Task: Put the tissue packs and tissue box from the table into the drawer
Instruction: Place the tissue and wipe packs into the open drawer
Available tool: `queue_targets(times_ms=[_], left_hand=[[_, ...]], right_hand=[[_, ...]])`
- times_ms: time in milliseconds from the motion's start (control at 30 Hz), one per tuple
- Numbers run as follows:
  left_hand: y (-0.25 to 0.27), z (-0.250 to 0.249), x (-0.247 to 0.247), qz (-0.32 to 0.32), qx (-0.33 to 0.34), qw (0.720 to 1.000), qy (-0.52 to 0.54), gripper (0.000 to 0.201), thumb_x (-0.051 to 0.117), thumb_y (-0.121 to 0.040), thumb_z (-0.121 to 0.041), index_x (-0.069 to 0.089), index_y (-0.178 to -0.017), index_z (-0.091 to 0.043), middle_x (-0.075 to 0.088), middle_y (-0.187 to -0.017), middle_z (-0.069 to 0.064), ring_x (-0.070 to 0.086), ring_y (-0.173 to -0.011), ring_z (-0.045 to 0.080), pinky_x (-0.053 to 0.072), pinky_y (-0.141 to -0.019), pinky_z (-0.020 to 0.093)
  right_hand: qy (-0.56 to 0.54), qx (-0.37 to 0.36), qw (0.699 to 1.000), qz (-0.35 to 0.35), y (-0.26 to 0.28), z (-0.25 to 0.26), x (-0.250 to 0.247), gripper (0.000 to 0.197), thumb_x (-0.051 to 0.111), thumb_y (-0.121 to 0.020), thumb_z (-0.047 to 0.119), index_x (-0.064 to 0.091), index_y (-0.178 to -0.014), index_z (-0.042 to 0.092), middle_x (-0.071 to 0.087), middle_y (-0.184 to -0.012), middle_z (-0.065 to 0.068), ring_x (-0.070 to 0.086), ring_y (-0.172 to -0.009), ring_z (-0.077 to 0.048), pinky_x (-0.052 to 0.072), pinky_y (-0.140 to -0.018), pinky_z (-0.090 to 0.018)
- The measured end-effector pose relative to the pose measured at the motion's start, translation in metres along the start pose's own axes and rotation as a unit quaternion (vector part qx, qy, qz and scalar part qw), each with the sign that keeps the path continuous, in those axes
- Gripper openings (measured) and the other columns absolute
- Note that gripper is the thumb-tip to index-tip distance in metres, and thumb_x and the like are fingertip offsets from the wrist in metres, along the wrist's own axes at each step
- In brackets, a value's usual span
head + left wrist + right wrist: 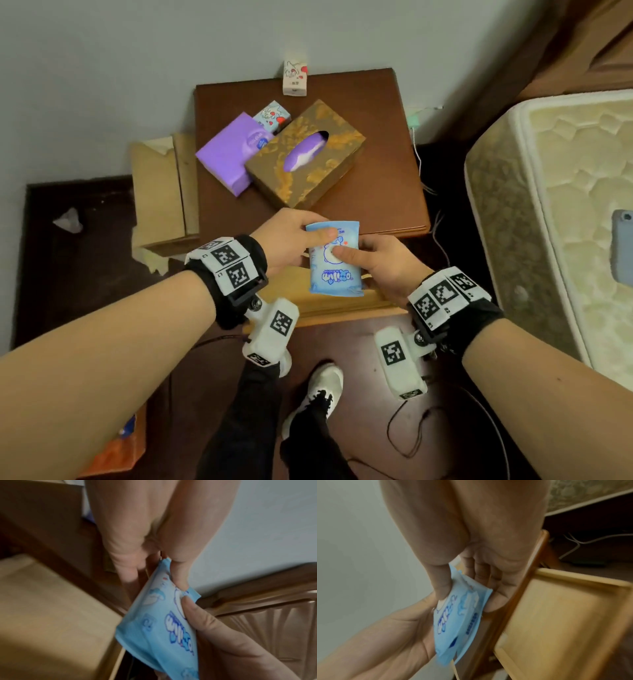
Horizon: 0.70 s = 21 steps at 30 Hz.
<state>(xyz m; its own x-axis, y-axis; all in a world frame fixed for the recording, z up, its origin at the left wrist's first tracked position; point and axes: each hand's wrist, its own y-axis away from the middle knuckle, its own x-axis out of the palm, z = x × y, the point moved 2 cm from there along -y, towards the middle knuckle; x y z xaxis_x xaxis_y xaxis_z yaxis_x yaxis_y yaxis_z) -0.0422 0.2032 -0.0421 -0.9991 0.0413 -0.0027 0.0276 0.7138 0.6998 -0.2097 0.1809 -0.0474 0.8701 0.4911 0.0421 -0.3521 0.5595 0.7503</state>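
Note:
Both hands hold a light blue tissue pack over the open wooden drawer in front of the bedside table. My left hand pinches its top edge, thumb on top. My right hand grips its right side, thumb pressed on the front. In the left wrist view the blue pack hangs beside the drawer. The right wrist view shows the blue pack next to the drawer. On the table lie a brown-gold tissue box, a purple pack, a small blue pack and a small white pack.
A mattress with a phone on it stands close on the right. Cardboard pieces lean left of the table. Cables hang between table and mattress. My leg and white shoe are below the drawer.

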Motion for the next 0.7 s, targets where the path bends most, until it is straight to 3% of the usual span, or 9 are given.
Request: queue_targets(times_ms=[67,133,233,333,400,467,533,600,700], left_hand=[[0.006,0.033,-0.011,-0.018,-0.037,0.999,0.021,0.035,0.07,-0.09,-0.027,0.067,-0.12,-0.007,0.072,-0.114,0.016,0.072,-0.101,0.028,0.059,-0.089,0.044],[0.01,0.069,-0.029,-0.059,-0.085,0.993,0.056,0.039,0.068,-0.091,-0.033,0.064,-0.12,-0.007,0.07,-0.113,0.013,0.07,-0.1,0.025,0.06,-0.085,0.039],[0.014,0.126,-0.062,-0.14,-0.162,0.968,0.13,0.03,0.066,-0.093,-0.032,0.062,-0.11,-0.007,0.067,-0.1,0.011,0.067,-0.086,0.023,0.059,-0.085,0.042],[0.007,0.18,-0.088,-0.215,-0.221,0.939,0.153,0.016,0.065,-0.094,-0.024,0.059,-0.091,-0.01,0.066,-0.091,0.01,0.062,-0.077,0.02,0.056,-0.082,0.039],[-0.009,0.208,-0.098,-0.23,-0.226,0.937,0.135,0.017,0.064,-0.095,-0.02,0.062,-0.103,-0.004,0.065,-0.093,0.011,0.058,-0.073,0.017,0.055,-0.079,0.035],[-0.028,0.226,-0.102,-0.22,-0.205,0.946,0.121,0.03,0.063,-0.095,-0.016,0.063,-0.12,-0.001,0.061,-0.102,0.014,0.058,-0.08,0.02,0.056,-0.084,0.038],[-0.046,0.238,-0.103,-0.199,-0.182,0.957,0.11,0.04,0.066,-0.093,-0.015,0.06,-0.131,-0.004,0.059,-0.106,0.014,0.056,-0.094,0.022,0.054,-0.094,0.04],[-0.059,0.247,-0.104,-0.178,-0.163,0.964,0.109,0.047,0.067,-0.092,-0.015,0.056,-0.138,-0.012,0.061,-0.108,0.012,0.057,-0.097,0.02,0.056,-0.085,0.031],[-0.072,0.259,-0.108,-0.165,-0.131,0.972,0.105,0.053,0.066,-0.092,-0.013,0.051,-0.143,-0.018,0.067,-0.125,0.008,0.064,-0.1,0.019,0.058,-0.067,0.022]], right_hand=[[0.005,0.04,0.999,0.008,-0.006,-0.024,0.015,0.03,0.071,-0.091,0.021,0.068,-0.112,-0.002,0.074,-0.113,-0.02,0.072,-0.085,-0.025,0.051,-0.048,-0.018],[0.01,0.079,0.997,-0.001,-0.02,-0.049,0.029,0.017,0.072,-0.091,0.019,0.068,-0.097,0.003,0.074,-0.108,-0.02,0.07,-0.078,-0.023,0.049,-0.045,-0.017],[0.051,0.115,0.992,-0.034,-0.056,-0.087,0.045,0.023,0.076,-0.087,0.024,0.068,-0.09,0.002,0.076,-0.108,-0.022,0.075,-0.09,-0.036,0.058,-0.066,-0.034],[0.088,0.122,0.987,-0.058,-0.099,-0.113,0.064,0.023,0.078,-0.084,0.027,0.067,-0.079,0.007,0.077,-0.105,-0.022,0.075,-0.089,-0.037,0.062,-0.07,-0.037],[0.103,0.112,0.986,-0.064,-0.133,-0.12,0.077,0.023,0.078,-0.083,0.028,0.067,-0.079,0.008,0.076,-0.108,-0.025,0.075,-0.095,-0.04,0.062,-0.082,-0.053],[0.128,0.09,0.985,-0.07,-0.166,-0.124,0.089,0.024,0.078,-0.083,0.029,0.066,-0.079,0.009,0.075,-0.109,-0.028,0.073,-0.1,-0.045,0.058,-0.087,-0.063],[0.151,0.081,0.982,-0.075,-0.199,-0.128,0.1,0.025,0.077,-0.084,0.031,0.064,-0.078,0.01,0.074,-0.11,-0.026,0.073,-0.1,-0.044,0.058,-0.087,-0.062],[0.173,0.074,0.979,-0.078,-0.223,-0.136,0.111,0.028,0.077,-0.084,0.033,0.066,-0.087,0.008,0.074,-0.112,-0.022,0.073,-0.1,-0.04,0.059,-0.089,-0.057],[0.17,0.064,0.979,-0.089,-0.241,-0.141,0.127,0.041,0.076,-0.086,0.032,0.068,-0.113,0.002,0.075,-0.111,-0.018,0.074,-0.098,-0.036,0.061,-0.088,-0.053]])
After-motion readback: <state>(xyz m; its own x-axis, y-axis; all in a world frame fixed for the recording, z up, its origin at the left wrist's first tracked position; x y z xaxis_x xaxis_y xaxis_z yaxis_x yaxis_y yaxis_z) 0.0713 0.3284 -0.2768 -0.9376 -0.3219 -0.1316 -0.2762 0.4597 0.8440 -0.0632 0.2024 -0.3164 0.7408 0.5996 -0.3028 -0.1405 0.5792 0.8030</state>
